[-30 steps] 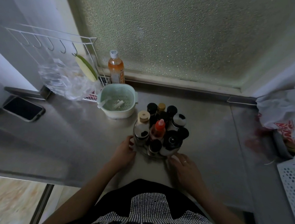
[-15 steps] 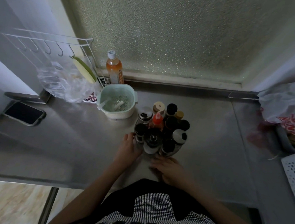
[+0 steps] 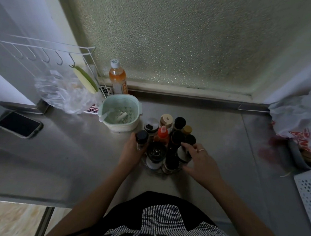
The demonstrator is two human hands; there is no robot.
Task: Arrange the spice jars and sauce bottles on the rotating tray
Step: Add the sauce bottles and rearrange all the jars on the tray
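A clear rotating tray (image 3: 173, 171) stands mid-counter, packed with several jars and bottles. Among them are a red sauce bottle (image 3: 162, 137) with an orange tip, a beige-capped jar (image 3: 166, 119), a black-capped bottle (image 3: 180, 121), a yellow-capped one (image 3: 187, 129) and a dark grinder (image 3: 156, 151) at the front. My left hand (image 3: 132, 150) cups the tray's left side, against a black-lidded jar (image 3: 141, 136). My right hand (image 3: 201, 160) holds the right side, fingers over a white-lidded jar (image 3: 182, 153), thumb by the rim.
A pale green colander bowl (image 3: 120, 112) sits just behind-left of the tray, an orange drink bottle (image 3: 117, 78) behind it. A phone (image 3: 19, 123) and crumpled plastic bag (image 3: 66, 94) lie left. A perforated white basket (image 3: 308, 187) and bags (image 3: 297, 115) crowd the right.
The tray has turned, so the bottles sit in new places. My right hand moved from the tray's front rim up to its right side; my left hand stayed at the left side.
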